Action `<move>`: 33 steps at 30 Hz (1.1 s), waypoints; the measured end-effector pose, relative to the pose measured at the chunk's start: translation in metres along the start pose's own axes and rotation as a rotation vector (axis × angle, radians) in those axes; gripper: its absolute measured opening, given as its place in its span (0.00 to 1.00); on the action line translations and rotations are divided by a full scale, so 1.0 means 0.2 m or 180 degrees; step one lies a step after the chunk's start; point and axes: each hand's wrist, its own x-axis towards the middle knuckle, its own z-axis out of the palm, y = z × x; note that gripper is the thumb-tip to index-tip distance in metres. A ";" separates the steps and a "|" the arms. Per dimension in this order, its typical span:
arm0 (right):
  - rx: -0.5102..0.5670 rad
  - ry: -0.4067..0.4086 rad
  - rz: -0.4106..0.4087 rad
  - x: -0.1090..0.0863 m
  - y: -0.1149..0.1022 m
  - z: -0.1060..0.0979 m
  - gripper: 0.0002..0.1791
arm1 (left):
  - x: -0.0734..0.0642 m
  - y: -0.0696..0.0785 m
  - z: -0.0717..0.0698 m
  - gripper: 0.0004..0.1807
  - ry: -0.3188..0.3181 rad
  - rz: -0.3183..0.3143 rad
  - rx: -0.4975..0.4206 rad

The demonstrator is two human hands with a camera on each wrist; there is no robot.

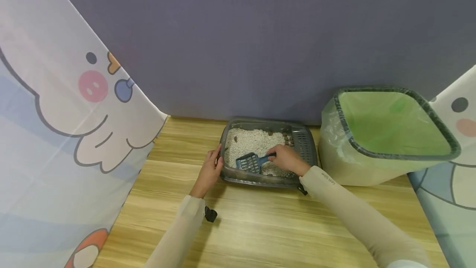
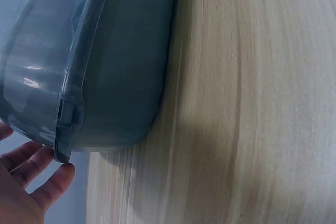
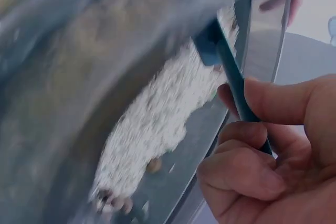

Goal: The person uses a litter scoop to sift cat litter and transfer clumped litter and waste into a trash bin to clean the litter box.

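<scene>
A grey litter box (image 1: 267, 181) filled with pale granular litter (image 1: 247, 139) stands against the back wall. Several brown clumps (image 1: 286, 137) lie toward its right back. My left hand (image 1: 209, 173) is at the box's left end, with thumb and fingers about the rim edge (image 2: 64, 129). Over the litter, my right hand (image 1: 288, 158) grips the handle of a blue slotted litter scoop (image 1: 250, 163). In the right wrist view, thumb and curled fingers pinch the scoop handle (image 3: 237, 85); the scoop's head is partly hidden there by the blurred near rim.
To the right of the box stands a tall bin (image 1: 342, 160) with a pale green liner and dark rim. A small black object (image 1: 210, 214) is by the left wrist. Wood-look tabletop (image 1: 253, 226) lies in front; printed cloth (image 1: 55, 156) hangs at the left.
</scene>
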 end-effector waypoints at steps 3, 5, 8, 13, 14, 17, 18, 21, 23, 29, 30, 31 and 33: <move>-0.0065 -0.0050 -0.0038 0.01 -0.05 0.04 0.14 | -0.01 0.00 0.00 0.28 0.0039 0.0023 0.0032; -0.0075 -0.0023 -0.0034 0.02 -0.06 0.07 0.14 | 0.00 0.00 0.00 0.27 0.0053 0.0028 0.0045; -0.0139 -0.0033 -0.0064 0.03 -0.07 0.10 0.14 | 0.00 0.01 0.00 0.27 0.0066 0.0015 0.0028; -0.0022 -0.0270 -0.0151 0.07 -0.01 0.15 0.14 | 0.00 0.01 -0.01 0.28 0.0087 -0.0014 0.0019; 0.0015 -0.0323 -0.0171 0.08 0.00 0.16 0.13 | 0.00 0.01 -0.01 0.28 0.0086 -0.0024 0.0022; 0.0128 -0.0428 -0.0286 0.10 0.06 0.19 0.12 | 0.01 0.01 -0.01 0.28 0.0096 -0.0010 0.0050; 0.0169 -0.0466 -0.0322 0.11 0.08 0.19 0.12 | 0.01 0.01 -0.01 0.28 0.0087 -0.0018 0.0031; 0.0301 -0.0517 -0.0434 0.11 0.12 0.20 0.13 | 0.01 0.00 0.00 0.28 0.0086 -0.0010 0.0030; 0.0371 -0.0521 -0.0475 0.11 0.14 0.21 0.13 | 0.01 0.00 0.00 0.28 0.0062 -0.0027 0.0010; 0.0632 -0.0373 -0.0473 0.09 0.17 0.22 0.13 | 0.00 0.00 -0.01 0.28 -0.0018 -0.0072 0.0005; 0.0686 -0.0324 -0.0472 0.09 0.17 0.21 0.13 | 0.00 0.00 -0.01 0.28 -0.0024 -0.0082 -0.0004; 0.0767 -0.0269 -0.0463 0.08 0.17 0.21 0.14 | 0.00 0.00 -0.01 0.28 -0.0029 -0.0088 -0.0006; 0.0904 -0.0121 -0.0442 0.07 0.18 0.19 0.13 | 0.00 0.00 -0.01 0.28 -0.0020 -0.0092 -0.0018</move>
